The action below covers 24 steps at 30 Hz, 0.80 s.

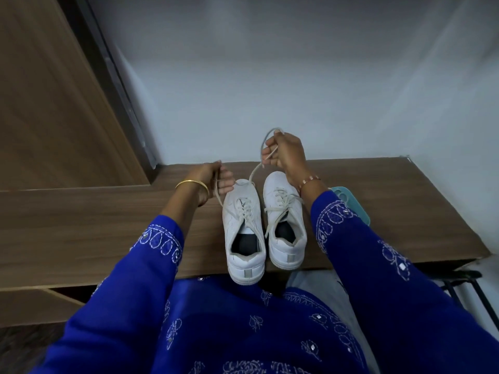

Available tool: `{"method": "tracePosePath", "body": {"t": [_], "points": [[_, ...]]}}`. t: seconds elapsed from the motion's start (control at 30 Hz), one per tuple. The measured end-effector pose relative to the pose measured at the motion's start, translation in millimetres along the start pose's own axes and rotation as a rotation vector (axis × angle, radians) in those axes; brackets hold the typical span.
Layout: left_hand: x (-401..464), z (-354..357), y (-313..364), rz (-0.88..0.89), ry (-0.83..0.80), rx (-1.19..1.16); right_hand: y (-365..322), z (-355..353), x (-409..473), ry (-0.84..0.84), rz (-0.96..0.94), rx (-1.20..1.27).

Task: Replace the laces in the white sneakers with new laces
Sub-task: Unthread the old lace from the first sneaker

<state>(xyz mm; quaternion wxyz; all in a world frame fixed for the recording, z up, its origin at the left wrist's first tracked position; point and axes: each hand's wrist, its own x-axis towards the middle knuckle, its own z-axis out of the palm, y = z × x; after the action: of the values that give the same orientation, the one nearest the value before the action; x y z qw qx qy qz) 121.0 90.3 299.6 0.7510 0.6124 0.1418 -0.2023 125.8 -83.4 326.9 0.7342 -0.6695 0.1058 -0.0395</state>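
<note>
- Left hand (213,176): fingers curled round one end of a white lace (253,172); the hand is just beyond the toe of the left sneaker (242,228), low over the wooden surface (94,225). A gold bangle (192,184) sits on this wrist.
- Right hand (283,155): raised above the toe of the right sneaker (283,222), fingers closed on the other part of the same lace. A loop of lace arches over the top of the hand, and a short end hangs below the fingers.
- Lace path: from the left hand it runs down into the eyelets of the left sneaker; a second strand curves from the toe of that sneaker up to the right hand.
- Sneakers: both white, side by side, toes pointing away from the person, heels at the near edge of the surface. The right sneaker is laced, its ends lying loose.
- A teal object (351,203) lies right of the right sneaker, partly hidden by the blue embroidered sleeve (364,238).
</note>
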Motion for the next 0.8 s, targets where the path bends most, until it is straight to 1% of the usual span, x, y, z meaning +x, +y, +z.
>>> {"method": "tracePosePath", "body": {"t": [0.07,0.17,0.23,0.3,0.33,0.4,0.47,0.5,0.6,0.7,0.73,0.8], "points": [[-1.6,1.4,3.8,0.003,-0.024,0.11,7.8,0.0,0.0,-0.015,0.019,-0.015],[-2.7,4.7,12.3,0.137,-0.05,0.226,13.2,1.9,0.1,-0.026,0.016,-0.059],[-4.1,9.1,16.0,0.229,-0.104,0.245,11.6,4.4,-0.1,-0.023,0.013,-0.073],[-6.5,15.0,16.8,0.284,-0.156,0.246,8.9,6.5,-0.3,-0.015,0.009,-0.1],[-6.7,17.0,16.6,0.302,-0.153,0.243,8.1,7.1,-0.1,-0.014,0.008,-0.113],[-4.7,17.8,16.5,0.34,-0.096,0.19,6.8,7.4,0.4,-0.025,0.006,-0.113],[-1.2,14.1,17.4,0.344,-0.007,0.152,5.2,7.3,0.5,-0.043,-0.003,-0.105],[0.1,11.4,17.4,0.332,0.044,0.174,4.4,7.2,0.9,-0.053,-0.013,-0.128],[8.3,1.8,11.7,0.24,0.179,0.416,6.7,7.4,2.3,-0.095,-0.039,-0.306],[4.2,-0.5,1.3,0.138,0.19,0.809,11.5,10.6,-3.2,-0.174,-0.08,-0.579],[1.6,1.0,-3.3,0.131,0.213,0.889,13.0,11.7,-6.7,-0.198,-0.087,-0.654],[1.3,2.0,-17.6,0.099,0.276,0.861,18.4,11.7,-14.8,-0.241,-0.098,-0.805]]}}
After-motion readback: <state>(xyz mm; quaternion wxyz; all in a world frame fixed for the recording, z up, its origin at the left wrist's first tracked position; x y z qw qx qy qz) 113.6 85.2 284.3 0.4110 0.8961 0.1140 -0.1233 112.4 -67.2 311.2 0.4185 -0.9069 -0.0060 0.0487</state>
